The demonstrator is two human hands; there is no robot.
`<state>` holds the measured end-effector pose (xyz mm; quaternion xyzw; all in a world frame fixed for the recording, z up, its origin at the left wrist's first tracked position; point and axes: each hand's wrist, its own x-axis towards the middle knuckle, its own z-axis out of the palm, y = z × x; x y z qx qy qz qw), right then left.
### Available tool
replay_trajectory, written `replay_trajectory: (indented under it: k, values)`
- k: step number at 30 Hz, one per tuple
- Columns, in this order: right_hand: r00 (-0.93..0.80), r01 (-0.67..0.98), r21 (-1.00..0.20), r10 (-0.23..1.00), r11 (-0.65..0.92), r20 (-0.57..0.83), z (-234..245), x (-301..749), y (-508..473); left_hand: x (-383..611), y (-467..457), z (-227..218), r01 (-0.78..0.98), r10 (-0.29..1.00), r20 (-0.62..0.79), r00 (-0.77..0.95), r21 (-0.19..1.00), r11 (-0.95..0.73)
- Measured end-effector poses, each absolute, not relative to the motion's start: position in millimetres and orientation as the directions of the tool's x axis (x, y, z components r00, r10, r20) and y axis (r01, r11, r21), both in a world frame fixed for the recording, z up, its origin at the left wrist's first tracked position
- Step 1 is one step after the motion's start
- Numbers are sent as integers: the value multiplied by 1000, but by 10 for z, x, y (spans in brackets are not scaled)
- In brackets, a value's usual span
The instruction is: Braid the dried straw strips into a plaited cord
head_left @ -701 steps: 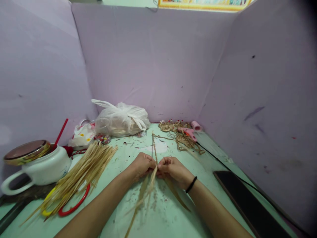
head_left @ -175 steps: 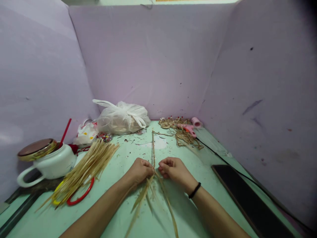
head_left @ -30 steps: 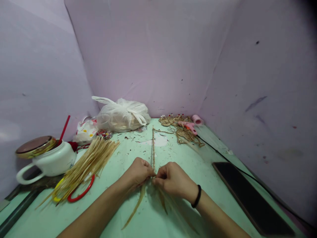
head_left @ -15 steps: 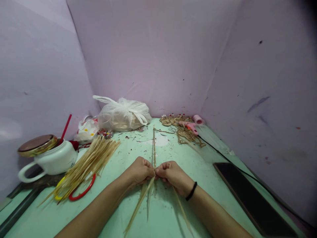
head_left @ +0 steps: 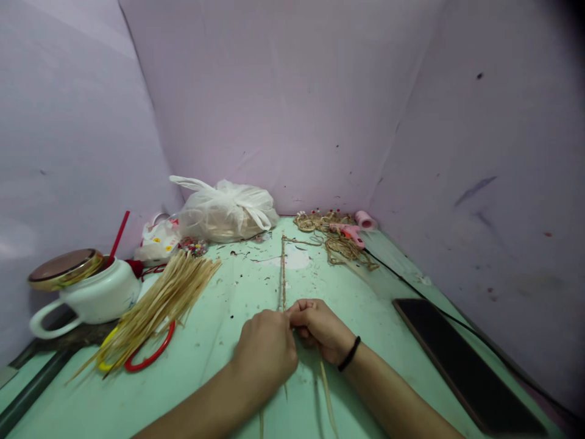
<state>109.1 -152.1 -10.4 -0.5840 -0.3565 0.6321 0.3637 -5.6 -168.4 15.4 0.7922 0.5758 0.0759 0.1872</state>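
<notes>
A thin braided straw cord (head_left: 284,268) runs straight from the far part of the table toward me, and both hands meet at its near end. My right hand (head_left: 317,326), with a black band on the wrist, pinches there between thumb and finger. From under it a loose pale straw strip (head_left: 327,396) hangs toward me. My left hand (head_left: 267,347) is closed, its back turned up and its fingertips hidden. Tips of other straw strips (head_left: 261,422) show below it.
Left are a bundle of straw strips (head_left: 171,296), red-and-yellow-handled scissors (head_left: 153,360) and a white cup (head_left: 103,296). A tied plastic bag (head_left: 228,210) sits behind. Back right lie twine (head_left: 347,251) and a pink glue gun (head_left: 350,233); a dark flat slab (head_left: 461,366) lies right.
My left hand has turned over, its back now up, and moved slightly toward me, covering the strips it held. The right hand stays almost in place, still pinching.
</notes>
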Motion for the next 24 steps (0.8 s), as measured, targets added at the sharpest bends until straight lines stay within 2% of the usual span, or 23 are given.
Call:
replay_trajectory:
  k: [2,3,6,8,10,11,13,16,21,24]
  values:
    - [-92,-65,-876,877,-478,-471,-108,1101,-1519,-35,-1744,164,894,934,-79,350,326,-308]
    - [-119,-75,-874,874,-481,-471,-103,1112,-1518,-43,-1738,173,885,926,-86,366,338,-319]
    - [-197,-93,-872,867,-481,-457,-72,1164,-1510,-122,-1591,212,823,941,-78,329,513,-245]
    - [-237,-87,-875,863,-476,-446,-48,1203,-1504,-182,-1450,235,729,977,-76,197,678,-94]
    - [-271,-82,-873,854,-481,-445,-32,1234,-1497,-216,-1341,238,544,941,-283,184,827,142]
    - [-280,-77,-869,847,-488,-451,-29,1243,-1494,-222,-1308,232,448,896,-383,222,857,255]
    - [-280,-69,-869,846,-490,-454,-32,1250,-1488,-218,-1279,208,305,809,-503,305,856,417]
    - [-270,-60,-881,857,-469,-438,-50,1243,-1478,-202,-1287,162,194,774,-526,351,850,490]
    - [-271,-59,-883,859,-465,-434,-68,1242,-1468,-181,-1302,90,206,715,-542,443,837,507]
    - [-270,-45,-884,858,-465,-437,-50,1261,-1469,-179,-1289,64,244,713,-545,441,838,489]
